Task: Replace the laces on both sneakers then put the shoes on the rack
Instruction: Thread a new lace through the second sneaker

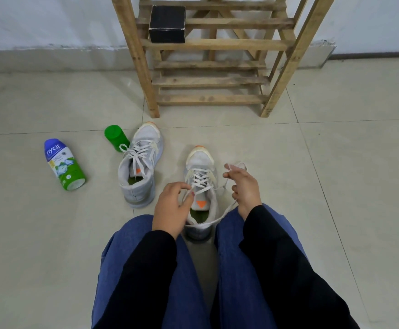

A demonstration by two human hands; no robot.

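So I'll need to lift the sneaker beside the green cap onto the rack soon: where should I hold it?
Probably the heel collar of the sneaker, from above on your side: it stands upright, heel toward you, mouth open, so the rim is easy to hook from inside.

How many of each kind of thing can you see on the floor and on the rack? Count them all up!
Sneakers: 2
Containers, a powder bottle and a green tub: 2
Black box: 1
Wooden rack: 1
Total: 6
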